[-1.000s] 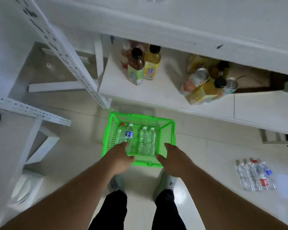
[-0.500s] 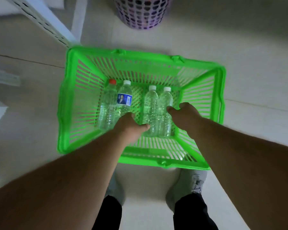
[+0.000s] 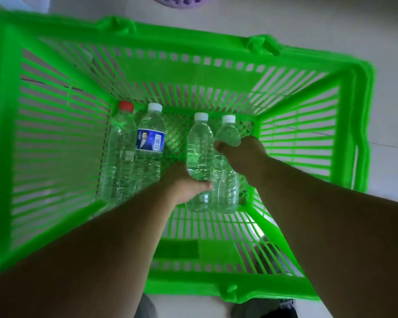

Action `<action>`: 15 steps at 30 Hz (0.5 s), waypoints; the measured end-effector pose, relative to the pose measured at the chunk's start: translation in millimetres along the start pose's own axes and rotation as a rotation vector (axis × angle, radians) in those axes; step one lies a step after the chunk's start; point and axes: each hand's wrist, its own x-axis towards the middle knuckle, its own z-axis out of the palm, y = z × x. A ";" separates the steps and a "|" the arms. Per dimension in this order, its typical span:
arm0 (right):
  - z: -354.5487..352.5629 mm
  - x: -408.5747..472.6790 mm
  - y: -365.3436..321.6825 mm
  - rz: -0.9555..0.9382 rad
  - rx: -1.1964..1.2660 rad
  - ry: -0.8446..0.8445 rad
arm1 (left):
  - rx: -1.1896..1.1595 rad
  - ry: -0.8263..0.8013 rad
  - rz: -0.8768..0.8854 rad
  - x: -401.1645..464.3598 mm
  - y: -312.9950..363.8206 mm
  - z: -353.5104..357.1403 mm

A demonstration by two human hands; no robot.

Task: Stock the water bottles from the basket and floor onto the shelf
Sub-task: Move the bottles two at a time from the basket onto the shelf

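Head view: left hand (image 3: 186,182) wrapped round third bottle (image 3: 199,145), right hand (image 3: 241,152) gripping fourth bottle (image 3: 226,187); green basket (image 3: 193,47) holding four bottles side by side.

Four clear water bottles lie side by side on the floor of the green slatted basket (image 3: 359,125), caps toward its far wall: a red-capped bottle (image 3: 120,154) leftmost, a blue-labelled bottle (image 3: 150,143) touching it, then two white-capped bottles, plain (image 3: 199,143) and rightmost (image 3: 226,191).
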 end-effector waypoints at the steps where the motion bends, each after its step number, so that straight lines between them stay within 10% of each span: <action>1: -0.6 -1.3 0.7 -0.018 -0.025 0.012 | -0.006 0.004 0.005 -0.2 -1.3 -1.3; 15: -141.2 -237.3 -114.6 -0.397 -0.041 0.053 | -0.233 0.254 0.224 -253.5 26.5 -101.0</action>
